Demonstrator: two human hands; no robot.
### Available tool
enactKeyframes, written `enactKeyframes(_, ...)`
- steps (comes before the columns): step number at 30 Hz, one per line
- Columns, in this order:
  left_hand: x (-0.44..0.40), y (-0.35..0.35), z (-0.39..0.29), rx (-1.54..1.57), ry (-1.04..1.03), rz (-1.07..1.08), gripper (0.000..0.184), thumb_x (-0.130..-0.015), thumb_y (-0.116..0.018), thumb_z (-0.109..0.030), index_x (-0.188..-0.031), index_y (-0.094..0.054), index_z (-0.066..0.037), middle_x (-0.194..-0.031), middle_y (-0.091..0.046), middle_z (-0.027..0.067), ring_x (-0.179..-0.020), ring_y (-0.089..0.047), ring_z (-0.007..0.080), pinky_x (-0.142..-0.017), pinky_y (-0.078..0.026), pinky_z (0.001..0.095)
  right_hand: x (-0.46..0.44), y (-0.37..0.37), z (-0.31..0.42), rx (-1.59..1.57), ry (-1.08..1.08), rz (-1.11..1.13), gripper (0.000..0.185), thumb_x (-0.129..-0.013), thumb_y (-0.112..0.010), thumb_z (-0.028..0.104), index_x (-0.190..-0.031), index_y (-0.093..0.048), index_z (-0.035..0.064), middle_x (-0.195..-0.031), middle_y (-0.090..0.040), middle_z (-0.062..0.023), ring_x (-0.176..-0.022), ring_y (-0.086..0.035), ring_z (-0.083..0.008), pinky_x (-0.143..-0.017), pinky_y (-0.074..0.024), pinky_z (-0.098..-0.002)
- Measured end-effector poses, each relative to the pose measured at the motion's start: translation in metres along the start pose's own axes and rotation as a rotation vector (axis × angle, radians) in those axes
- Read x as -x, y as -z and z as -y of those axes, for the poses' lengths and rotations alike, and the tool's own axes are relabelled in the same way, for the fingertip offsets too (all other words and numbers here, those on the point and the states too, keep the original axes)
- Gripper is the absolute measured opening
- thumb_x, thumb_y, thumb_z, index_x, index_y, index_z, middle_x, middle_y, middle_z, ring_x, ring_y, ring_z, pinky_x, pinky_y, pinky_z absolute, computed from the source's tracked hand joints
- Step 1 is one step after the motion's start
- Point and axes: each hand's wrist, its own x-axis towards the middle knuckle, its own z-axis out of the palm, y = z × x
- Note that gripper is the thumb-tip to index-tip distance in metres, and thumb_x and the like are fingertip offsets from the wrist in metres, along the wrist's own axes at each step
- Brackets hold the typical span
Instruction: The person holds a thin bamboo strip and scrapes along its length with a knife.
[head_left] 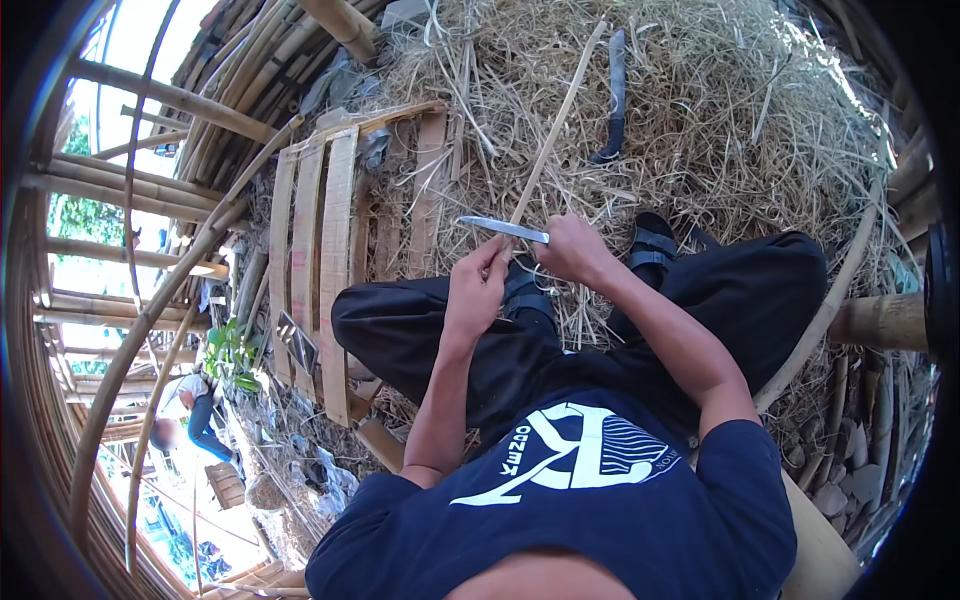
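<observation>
My right hand [572, 246] is closed round the handle of a knife [490, 225], whose bright blade points left. The blade lies across the near end of a long, pale bamboo strip [558, 125]. Just below the blade, the fingers of my left hand [478, 285] pinch the strip's near end. From there the strip slants away, up over the shavings. Both hands are above my sandalled feet, between my bent knees. My right fist hides the knife's handle.
Heaped bamboo shavings [710, 90] cover the ground ahead. On them lies a grey, stick-like object [616, 90] with a dark end. A slatted wooden pallet [338, 220] is to the left. Bamboo poles [130, 185] frame the left side; another person [202, 415] is beyond.
</observation>
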Motion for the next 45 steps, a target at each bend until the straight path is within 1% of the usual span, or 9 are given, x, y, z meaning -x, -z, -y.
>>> enactKeyframes(10, 0.011, 0.0, -0.006, 0.162, 0.155, 0.074, 0.024, -0.098, -0.05, -0.01, -0.116, -0.062, 0.001, -0.067, -0.039, -0.0068, -0.058, -0.033, 0.0029, -0.051, -0.029, 0.0211, -0.026, 0.004, -0.028, 0.177, 0.056, -0.098, 0.012, -0.069, -0.063, 0.017, -0.071, -0.072, 0.0095, -0.07, -0.066, -0.0181, -0.069, -0.067, -0.0336, -0.065, -0.0546, -0.0409)
enactKeyframes(15, 0.04, 0.011, -0.021, 0.32, 0.34, 0.136, 0.024, -0.1, -0.048, -0.011, -0.118, -0.06, -0.002, -0.066, -0.037, -0.0086, -0.052, -0.03, -0.0009, -0.044, -0.023, 0.0169, -0.051, 0.058, -0.084, 0.184, -0.529, -0.296, 0.031, -0.078, -0.06, 0.028, -0.086, -0.071, -0.0001, -0.091, -0.068, -0.0228, -0.087, -0.068, -0.0351, -0.078, -0.054, -0.0447)
enactKeyframes(17, 0.054, 0.018, -0.027, 0.344, 0.386, 0.176, 0.025, -0.1, -0.048, -0.012, -0.121, -0.058, -0.003, -0.065, -0.036, -0.0092, -0.051, -0.029, -0.0021, -0.043, -0.022, 0.0157, -0.062, 0.065, -0.134, -0.18, -0.706, -0.521, 0.038, -0.081, -0.057, 0.031, -0.088, -0.069, -0.0046, -0.091, -0.067, -0.0278, -0.092, -0.066, -0.0386, -0.08, -0.0515, -0.0456)
enactKeyframes(23, 0.052, 0.031, -0.012, 0.159, 0.19, 0.009, 0.036, -0.099, -0.052, -0.014, -0.133, -0.051, -0.002, -0.061, -0.04, -0.0085, -0.047, -0.032, -0.0023, -0.04, -0.023, 0.0163, -0.039, 0.052, -0.068, -0.205, -0.363, -0.293, 0.04, -0.083, -0.055, 0.032, -0.077, -0.067, -0.0061, -0.075, -0.065, -0.0264, -0.076, -0.066, -0.0405, -0.071, -0.0509, -0.0472)
enactKeyframes(28, 0.033, 0.024, -0.011, 0.018, 0.05, -0.079, 0.038, -0.096, -0.054, -0.008, -0.133, -0.051, 0.001, -0.068, -0.046, -0.0065, -0.057, -0.037, 0.0021, -0.05, -0.032, 0.0187, 0.0, 0.027, 0.009, 0.043, -0.07, 0.107, 0.031, -0.079, -0.061, 0.024, -0.078, -0.068, -0.0056, -0.077, -0.066, -0.0259, -0.075, -0.066, -0.0407, -0.072, -0.0536, -0.047)
enactKeyframes(31, 0.028, 0.014, -0.026, -0.258, -0.044, -0.177, 0.034, -0.092, -0.053, -0.002, -0.126, -0.055, 0.003, -0.067, -0.054, 0.0081, -0.056, -0.048, 0.0137, -0.055, -0.04, 0.0262, 0.006, 0.003, 0.015, -0.026, -0.045, 0.094, 0.03, -0.08, -0.06, 0.021, -0.073, -0.065, -0.0075, -0.073, -0.063, -0.0278, -0.074, -0.064, -0.0422, -0.072, -0.0524, -0.0473)
enactKeyframes(34, 0.025, 0.009, -0.031, -0.519, -0.205, -0.184, 0.038, -0.087, -0.053, 0.001, -0.124, -0.059, -0.005, -0.079, -0.06, 0.0214, -0.069, -0.055, 0.0419, -0.062, -0.046, 0.0421, 0.008, 0.0, 0.016, -0.002, -0.044, 0.076, 0.029, -0.08, -0.059, 0.02, -0.07, -0.065, -0.007, -0.077, -0.064, -0.0277, -0.079, -0.064, -0.0416, -0.075, -0.052, -0.048)
enactKeyframes(42, 0.029, 0.001, -0.023, -0.771, -0.235, -0.124, 0.044, -0.088, -0.051, -0.002, -0.131, -0.052, -0.008, -0.082, -0.06, 0.0182, -0.074, -0.06, 0.0387, -0.063, -0.046, 0.0474, -0.007, 0.001, -0.012, 0.163, 0.008, 0.081, 0.02, -0.072, -0.064, 0.02, -0.08, -0.071, 0.0032, -0.081, -0.068, -0.0204, -0.076, -0.066, -0.0394, -0.071, -0.0544, -0.0446)
enactKeyframes(45, 0.045, 0.013, -0.022, -0.759, -0.237, -0.141, 0.039, -0.088, -0.052, -0.001, -0.127, -0.054, -0.005, -0.08, -0.06, 0.0185, -0.074, -0.06, 0.039, -0.063, -0.047, 0.0454, -0.047, -0.017, -0.095, -0.007, -0.486, -0.164, 0.027, -0.075, -0.063, 0.024, -0.086, -0.07, 0.0004, -0.089, -0.068, -0.0248, -0.087, -0.067, -0.0391, -0.076, -0.0537, -0.0444)
